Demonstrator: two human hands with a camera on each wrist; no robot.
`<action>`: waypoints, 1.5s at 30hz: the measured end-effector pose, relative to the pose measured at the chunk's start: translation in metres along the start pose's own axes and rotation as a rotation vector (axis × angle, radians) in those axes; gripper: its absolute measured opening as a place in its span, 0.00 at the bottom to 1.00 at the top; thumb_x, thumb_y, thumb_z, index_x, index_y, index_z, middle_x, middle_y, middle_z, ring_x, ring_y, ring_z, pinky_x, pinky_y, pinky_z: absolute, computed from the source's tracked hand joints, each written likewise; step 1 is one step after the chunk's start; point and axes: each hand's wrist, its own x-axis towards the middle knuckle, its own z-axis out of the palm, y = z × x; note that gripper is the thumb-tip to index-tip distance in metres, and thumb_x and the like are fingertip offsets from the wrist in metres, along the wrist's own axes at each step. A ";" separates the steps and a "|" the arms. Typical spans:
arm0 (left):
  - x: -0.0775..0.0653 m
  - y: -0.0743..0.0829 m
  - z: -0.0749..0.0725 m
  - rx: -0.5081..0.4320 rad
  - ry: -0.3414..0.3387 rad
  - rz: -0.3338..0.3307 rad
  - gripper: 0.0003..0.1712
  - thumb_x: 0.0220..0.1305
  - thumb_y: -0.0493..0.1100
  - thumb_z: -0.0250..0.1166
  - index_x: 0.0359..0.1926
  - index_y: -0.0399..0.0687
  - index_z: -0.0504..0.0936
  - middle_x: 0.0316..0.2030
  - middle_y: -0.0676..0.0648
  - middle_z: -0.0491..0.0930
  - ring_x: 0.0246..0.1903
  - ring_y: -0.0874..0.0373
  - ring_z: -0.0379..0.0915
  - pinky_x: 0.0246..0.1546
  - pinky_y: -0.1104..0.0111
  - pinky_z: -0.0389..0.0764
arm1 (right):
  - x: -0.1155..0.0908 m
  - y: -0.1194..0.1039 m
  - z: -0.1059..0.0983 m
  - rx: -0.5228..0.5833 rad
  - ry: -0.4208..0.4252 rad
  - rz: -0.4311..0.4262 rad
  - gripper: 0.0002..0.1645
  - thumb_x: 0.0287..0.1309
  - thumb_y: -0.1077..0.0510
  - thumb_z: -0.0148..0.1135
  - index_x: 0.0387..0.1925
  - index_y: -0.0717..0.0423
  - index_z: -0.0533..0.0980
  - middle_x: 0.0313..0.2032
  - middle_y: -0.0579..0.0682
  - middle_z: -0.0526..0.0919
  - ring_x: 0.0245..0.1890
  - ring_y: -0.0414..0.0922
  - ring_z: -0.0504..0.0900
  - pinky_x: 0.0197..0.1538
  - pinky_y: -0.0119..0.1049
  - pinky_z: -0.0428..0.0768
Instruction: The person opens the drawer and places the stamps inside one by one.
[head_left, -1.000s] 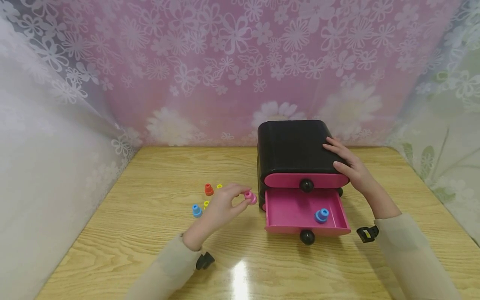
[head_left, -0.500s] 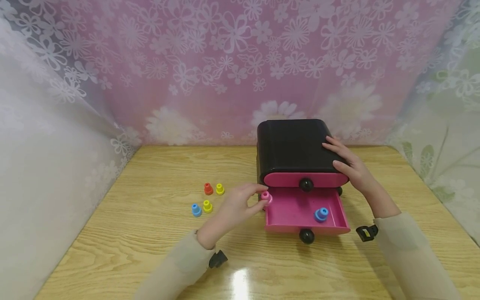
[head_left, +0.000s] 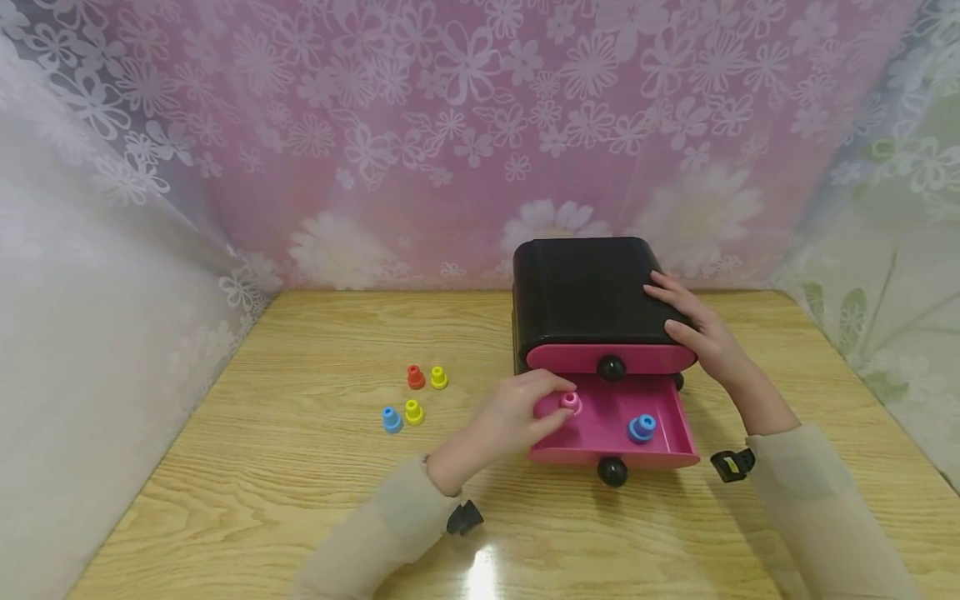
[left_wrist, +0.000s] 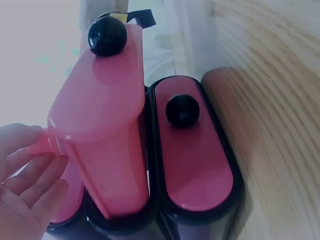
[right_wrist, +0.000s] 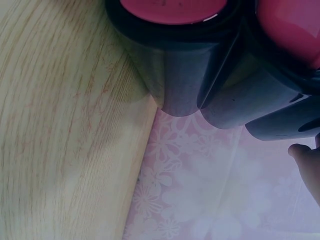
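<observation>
My left hand (head_left: 510, 417) pinches a small pink stepped peg (head_left: 571, 403) between thumb and fingertips. It holds the peg over the left part of a pulled-out pink drawer (head_left: 592, 458). On the drawer's floor, towards the right, a blue peg (head_left: 642, 428) stands. The drawer belongs to a black cabinet (head_left: 592, 292) with pink fronts and round black knobs. In the left wrist view, the left hand (left_wrist: 30, 185) is beside the drawer's rim. My right hand (head_left: 697, 333) rests on the cabinet's top right edge, fingers extended; only part of this hand (right_wrist: 309, 167) shows in the right wrist view.
Left of the cabinet, a red peg (head_left: 416, 377), two yellow pegs (head_left: 438, 378) and a blue peg (head_left: 392, 419) stand on the wooden table (head_left: 300, 483). Behind the table hangs a pink flowered curtain (head_left: 450, 167). The drawer's front knob (head_left: 612, 472) juts forward.
My left hand has carried the pink peg rightward, from beside the cabinet, past the drawer's left side, to above its inside. The right hand has stayed on the cabinet.
</observation>
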 end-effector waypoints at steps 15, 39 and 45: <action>0.020 0.015 0.019 0.070 -0.162 -0.022 0.15 0.54 0.46 0.64 0.43 0.48 0.79 0.36 0.55 0.78 0.33 0.68 0.71 0.37 0.84 0.68 | -0.001 0.001 -0.001 -0.016 -0.009 0.005 0.27 0.56 0.69 0.43 0.60 0.65 0.61 0.65 0.57 0.50 0.66 0.43 0.39 0.62 0.52 0.36; 0.025 0.013 0.031 0.113 -0.280 -0.082 0.11 0.54 0.45 0.64 0.40 0.50 0.80 0.30 0.57 0.78 0.25 0.71 0.67 0.28 0.85 0.67 | 0.000 0.001 0.000 -0.006 0.021 0.010 0.26 0.56 0.68 0.44 0.59 0.62 0.64 0.64 0.57 0.52 0.66 0.44 0.40 0.63 0.51 0.36; 0.026 0.014 0.031 0.120 -0.307 -0.102 0.11 0.54 0.45 0.64 0.40 0.51 0.79 0.29 0.58 0.77 0.25 0.71 0.67 0.28 0.84 0.67 | 0.000 0.003 0.000 -0.007 0.022 0.011 0.26 0.55 0.68 0.45 0.58 0.61 0.64 0.64 0.57 0.53 0.66 0.44 0.41 0.63 0.51 0.37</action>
